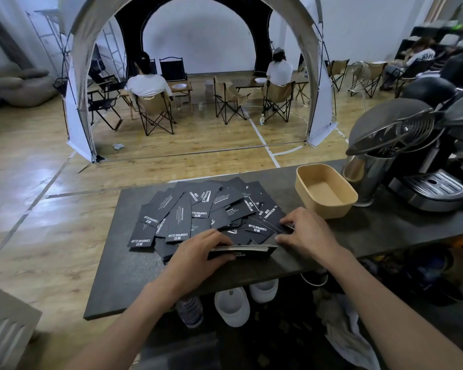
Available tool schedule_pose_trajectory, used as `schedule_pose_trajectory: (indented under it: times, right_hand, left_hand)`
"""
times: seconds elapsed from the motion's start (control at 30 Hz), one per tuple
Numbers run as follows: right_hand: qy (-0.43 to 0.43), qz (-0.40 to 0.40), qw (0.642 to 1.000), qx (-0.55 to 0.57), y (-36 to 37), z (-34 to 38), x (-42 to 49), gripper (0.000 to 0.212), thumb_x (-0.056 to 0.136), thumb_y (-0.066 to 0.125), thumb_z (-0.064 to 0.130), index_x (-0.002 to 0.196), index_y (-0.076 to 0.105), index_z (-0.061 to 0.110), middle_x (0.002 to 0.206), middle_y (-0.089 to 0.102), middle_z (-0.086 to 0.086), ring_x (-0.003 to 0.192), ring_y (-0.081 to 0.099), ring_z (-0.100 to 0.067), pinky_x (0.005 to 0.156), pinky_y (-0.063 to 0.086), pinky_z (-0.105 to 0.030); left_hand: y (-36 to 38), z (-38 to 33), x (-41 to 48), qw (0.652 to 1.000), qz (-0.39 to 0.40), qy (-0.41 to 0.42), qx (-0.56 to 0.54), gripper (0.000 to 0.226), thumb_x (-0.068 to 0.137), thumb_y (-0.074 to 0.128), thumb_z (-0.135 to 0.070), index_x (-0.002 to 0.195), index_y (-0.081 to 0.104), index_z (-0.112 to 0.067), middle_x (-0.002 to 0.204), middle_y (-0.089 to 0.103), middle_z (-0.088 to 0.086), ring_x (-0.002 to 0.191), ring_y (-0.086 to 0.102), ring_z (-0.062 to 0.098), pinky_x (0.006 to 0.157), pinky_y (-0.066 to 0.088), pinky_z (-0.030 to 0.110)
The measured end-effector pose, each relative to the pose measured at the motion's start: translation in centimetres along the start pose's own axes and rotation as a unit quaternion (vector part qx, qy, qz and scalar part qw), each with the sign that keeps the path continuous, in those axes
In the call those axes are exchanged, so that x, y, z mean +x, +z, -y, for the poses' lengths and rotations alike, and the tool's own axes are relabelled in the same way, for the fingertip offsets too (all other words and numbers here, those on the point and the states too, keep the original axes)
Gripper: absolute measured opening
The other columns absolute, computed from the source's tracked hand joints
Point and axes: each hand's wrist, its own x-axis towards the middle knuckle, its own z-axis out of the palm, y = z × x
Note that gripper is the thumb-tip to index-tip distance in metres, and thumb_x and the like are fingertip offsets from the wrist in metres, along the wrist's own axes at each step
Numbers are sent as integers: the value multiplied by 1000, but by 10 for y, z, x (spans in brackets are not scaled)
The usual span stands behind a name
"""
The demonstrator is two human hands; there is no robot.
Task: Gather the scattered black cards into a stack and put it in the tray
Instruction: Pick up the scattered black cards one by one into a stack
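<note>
Loose black cards [187, 209]: spread overlapping on the dark counter [123, 276], at 12 o'clock from the hands.
Left hand [198, 247]: clasped round the left end of a partial stack [249, 249] at the counter's near side.
Right hand [309, 231]: fingers curled onto loose cards at the pile's 4 o'clock, thumb by the stack's end; whether a card is pinched cannot be told.
Tan tray [329, 209]: at 2 o'clock of the pile, nothing seen inside.
Progress: judged early; few cards gathered, most left, tray unfilled.
Lettering: "CAMPING CLUB" in white; smaller print unread.
</note>
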Motion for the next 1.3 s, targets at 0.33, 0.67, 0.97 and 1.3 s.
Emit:
schedule_pose_trajectory:
  times: [0.33, 0.67, 0.97, 1.3]
  right_hand:
    - [-22, -48, 998, 24, 1, -7, -2, 46, 74, 86, 38, 117, 76, 24, 118, 75, 1, 110, 68, -20, 93, 51, -31]
    - [-46, -48, 975, 214, -9, -17, -5, 36, 72, 90, 30, 106, 80, 25, 120, 73, 11, 111, 66, -6, 101, 47, -25]
    - [-152, -163, 967, 125, -3, 6, -12, 20, 95, 68, 26, 113, 77, 24, 97, 80, 2, 80, 73, -13, 73, 57, -30]
    - [-92, 34, 930, 353, 3, 16, -12, 18, 96, 67, 23, 110, 75, 13, 97, 79, -4, 90, 76, -16, 88, 60, -41]
  left_hand:
    - [-2, -1, -3, 1000, 17, 9, -11, 26, 88, 68, -48, 105, 66, -29, 101, 63, -19, 91, 60, 1, 78, 53, 32]
    - [0, -1, -8, 1000, -1, 9, 1, 29, 86, 69, -50, 106, 66, -28, 116, 57, -21, 99, 59, 0, 81, 55, 32]
    - [4, -1, -9, 1000, -18, 3, 2, 26, 85, 73, -46, 104, 62, -32, 152, 33, -18, 131, 46, 5, 100, 49, 36]
    - [1, -7, -10, 998, -12, -42, -50, 45, 84, 78, -37, 111, 41, -37, 101, 65, -25, 89, 64, -4, 79, 56, 31]
